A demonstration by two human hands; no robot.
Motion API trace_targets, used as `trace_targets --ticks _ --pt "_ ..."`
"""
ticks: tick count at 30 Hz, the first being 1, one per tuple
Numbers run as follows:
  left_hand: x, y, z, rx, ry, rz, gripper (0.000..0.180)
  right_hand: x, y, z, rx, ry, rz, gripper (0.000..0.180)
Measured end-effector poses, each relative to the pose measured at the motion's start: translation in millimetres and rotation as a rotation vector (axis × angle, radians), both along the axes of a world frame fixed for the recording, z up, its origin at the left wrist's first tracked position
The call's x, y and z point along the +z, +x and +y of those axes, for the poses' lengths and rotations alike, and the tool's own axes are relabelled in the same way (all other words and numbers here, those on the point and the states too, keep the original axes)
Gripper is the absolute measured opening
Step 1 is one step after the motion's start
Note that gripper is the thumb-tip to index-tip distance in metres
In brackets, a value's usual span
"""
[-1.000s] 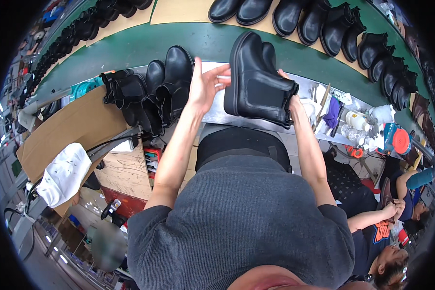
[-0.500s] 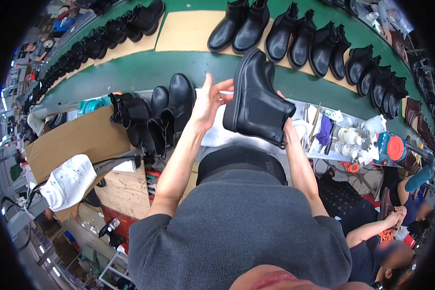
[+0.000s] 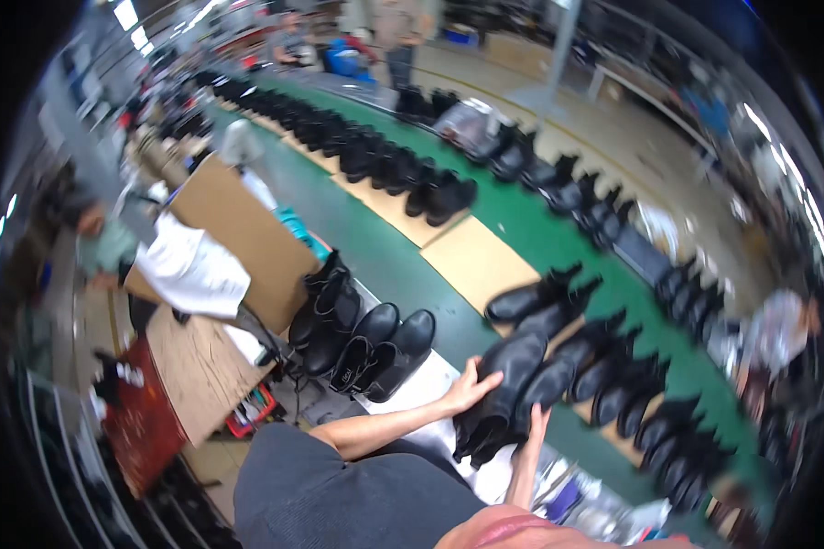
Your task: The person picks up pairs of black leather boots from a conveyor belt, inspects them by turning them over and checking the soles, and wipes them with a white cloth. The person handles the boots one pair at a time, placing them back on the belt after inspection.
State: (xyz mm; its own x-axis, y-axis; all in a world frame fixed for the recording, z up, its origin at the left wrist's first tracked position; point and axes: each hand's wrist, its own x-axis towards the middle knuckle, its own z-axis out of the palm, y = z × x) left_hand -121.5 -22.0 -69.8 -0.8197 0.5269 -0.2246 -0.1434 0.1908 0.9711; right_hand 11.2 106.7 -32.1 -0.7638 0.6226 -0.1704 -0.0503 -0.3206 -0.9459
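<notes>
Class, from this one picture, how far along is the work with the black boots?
Done: rows of black boots on the green belt sit on tan boards. In hand: the left hand and right hand both rest on one black boot at the belt's near edge. Left: four boots on the white bench stand untouched beside the left arm.

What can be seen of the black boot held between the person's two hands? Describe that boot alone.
The black boot is an ankle boot of smooth, slightly shiny, leather-like material with a rounded toe. It tilts, toe up and away, over the edge of the green conveyor. The left hand presses its near side; the right hand touches its other side.
</notes>
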Motion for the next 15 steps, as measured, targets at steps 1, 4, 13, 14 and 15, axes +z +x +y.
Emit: trace_targets --ticks 1,4,13,14,15 --pt "0 1 -3 0.01 -0.058 -0.036 0.093 -2 1 -3 0.009 -0.045 -0.022 0.075" --pt "20 5 -15 0.004 -0.31 -0.131 0.098 -54 6 7 0.062 -0.201 -0.196 0.075" --pt "-74 58 -52 -0.02 -0.285 -0.594 0.089 -68 13 -22 0.203 -0.299 -0.724 0.07" --pt "-51 64 -63 -0.087 -0.19 -0.852 0.086 -70 18 -22 0.199 -0.282 -0.732 0.069" --pt "-40 54 -73 -0.285 -0.027 -0.909 0.089 -73 17 -21 0.199 -0.266 -0.729 0.069"
